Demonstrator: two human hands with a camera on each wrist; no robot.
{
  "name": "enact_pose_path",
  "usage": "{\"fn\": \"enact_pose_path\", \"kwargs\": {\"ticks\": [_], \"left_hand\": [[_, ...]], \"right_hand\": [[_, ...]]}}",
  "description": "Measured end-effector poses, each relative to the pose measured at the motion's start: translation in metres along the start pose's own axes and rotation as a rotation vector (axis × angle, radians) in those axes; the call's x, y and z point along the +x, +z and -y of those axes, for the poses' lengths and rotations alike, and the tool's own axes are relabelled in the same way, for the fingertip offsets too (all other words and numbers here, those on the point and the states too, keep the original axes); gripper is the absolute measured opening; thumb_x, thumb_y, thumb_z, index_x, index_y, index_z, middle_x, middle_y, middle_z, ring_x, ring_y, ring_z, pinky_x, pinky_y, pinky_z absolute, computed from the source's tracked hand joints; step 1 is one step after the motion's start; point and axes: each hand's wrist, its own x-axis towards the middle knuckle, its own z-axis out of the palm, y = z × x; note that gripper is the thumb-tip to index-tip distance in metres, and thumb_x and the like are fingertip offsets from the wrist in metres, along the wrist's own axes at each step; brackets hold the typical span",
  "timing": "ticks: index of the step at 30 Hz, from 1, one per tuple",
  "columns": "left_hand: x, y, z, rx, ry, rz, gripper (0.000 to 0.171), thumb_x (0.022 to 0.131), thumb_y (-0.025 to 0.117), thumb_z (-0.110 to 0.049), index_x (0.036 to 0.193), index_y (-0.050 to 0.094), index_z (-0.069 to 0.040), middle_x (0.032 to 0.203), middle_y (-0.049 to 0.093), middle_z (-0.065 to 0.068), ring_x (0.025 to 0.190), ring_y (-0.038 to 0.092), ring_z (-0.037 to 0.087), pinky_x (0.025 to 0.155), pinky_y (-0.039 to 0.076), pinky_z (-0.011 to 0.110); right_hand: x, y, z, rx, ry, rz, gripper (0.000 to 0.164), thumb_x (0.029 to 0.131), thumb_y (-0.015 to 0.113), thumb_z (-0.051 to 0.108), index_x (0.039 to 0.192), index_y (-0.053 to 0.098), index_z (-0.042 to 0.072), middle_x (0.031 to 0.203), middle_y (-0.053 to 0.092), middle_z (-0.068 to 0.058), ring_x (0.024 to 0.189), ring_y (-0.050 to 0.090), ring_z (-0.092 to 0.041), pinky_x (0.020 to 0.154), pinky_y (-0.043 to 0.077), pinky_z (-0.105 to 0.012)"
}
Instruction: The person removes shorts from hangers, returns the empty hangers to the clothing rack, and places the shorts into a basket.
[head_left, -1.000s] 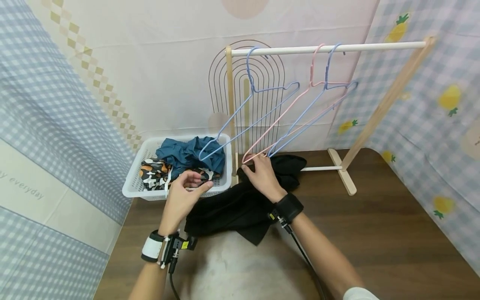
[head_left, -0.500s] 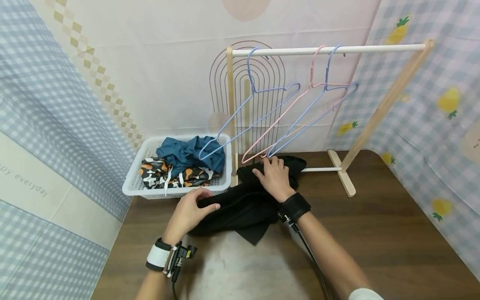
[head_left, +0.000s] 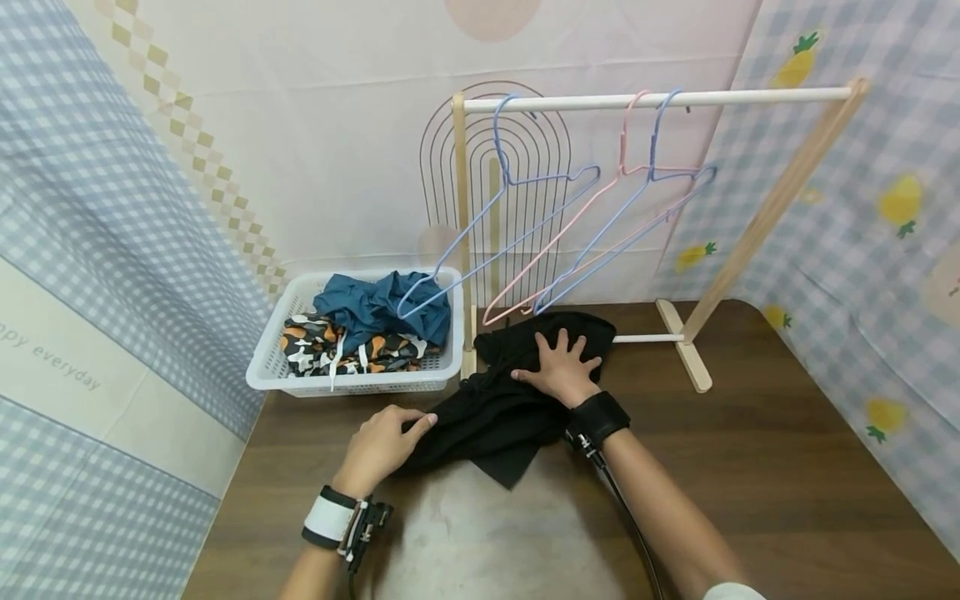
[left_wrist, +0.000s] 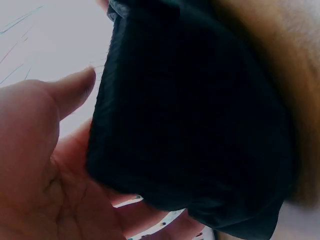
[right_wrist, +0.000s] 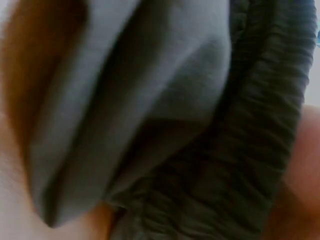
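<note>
A black garment [head_left: 487, 425] lies bunched on the table below the hangers. Its gathered elastic band [right_wrist: 250, 125] shows in the right wrist view. My right hand [head_left: 562, 371] rests on the garment's upper part with the fingers spread. At the garment's left end is my left hand [head_left: 378, 450]. In the left wrist view its thumb [left_wrist: 75, 92] stands a little apart from the black cloth [left_wrist: 190, 115], while the other fingers pass behind that cloth, their tips partly hidden.
A white basket [head_left: 258, 371] at the left holds a teal garment [head_left: 360, 304] and a camouflage-patterned one [head_left: 307, 340]. Behind the black garment stands a rack with a white bar [head_left: 757, 97]. Two blue hangers and a pink one hang from it, their lower ends just above the garment.
My right hand has come away from the pink hanger's lower end and down onto the garment, fingers spreading. My left hand has moved from the basket's front to the garment's left end.
</note>
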Motion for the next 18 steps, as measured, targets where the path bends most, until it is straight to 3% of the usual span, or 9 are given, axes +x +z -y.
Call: {"fn": "enact_pose_path", "kwargs": {"ticks": [4,7,18], "left_hand": [[0.000,0.005,0.000,0.016,-0.010,0.021,0.026,0.104,0.068,-0.040,0.115,0.084,-0.022,0.117,0.076,0.003,0.103,0.071,0.030,0.077,0.056,0.055],[0.000,0.008,-0.002,0.037,-0.020,0.030,0.025,0.100,0.074,-0.037,0.117,0.083,-0.021,0.122,0.076,0.007,0.110,0.071,0.035,0.080,0.057,0.059],[0.001,0.018,-0.005,0.118,-0.042,0.029,0.053,0.090,0.085,-0.039,0.135,0.071,-0.015,0.124,0.071,0.018,0.112,0.068,0.042,0.087,0.056,0.061]], "right_hand": [[-0.002,0.005,-0.001,-0.012,0.044,0.056,0.096,0.098,0.067,0.060,0.170,0.021,0.016,0.171,0.006,-0.033,0.151,0.003,-0.067,0.111,0.016,-0.087],[-0.002,0.008,-0.003,-0.003,0.055,0.071,0.095,0.098,0.067,0.060,0.170,0.021,0.016,0.171,0.006,-0.033,0.150,0.011,-0.068,0.111,0.022,-0.085],[-0.005,0.009,-0.004,-0.016,0.042,0.071,0.094,0.097,0.070,0.060,0.167,0.028,0.014,0.167,0.019,-0.035,0.146,0.026,-0.065,0.109,0.031,-0.081]]}}
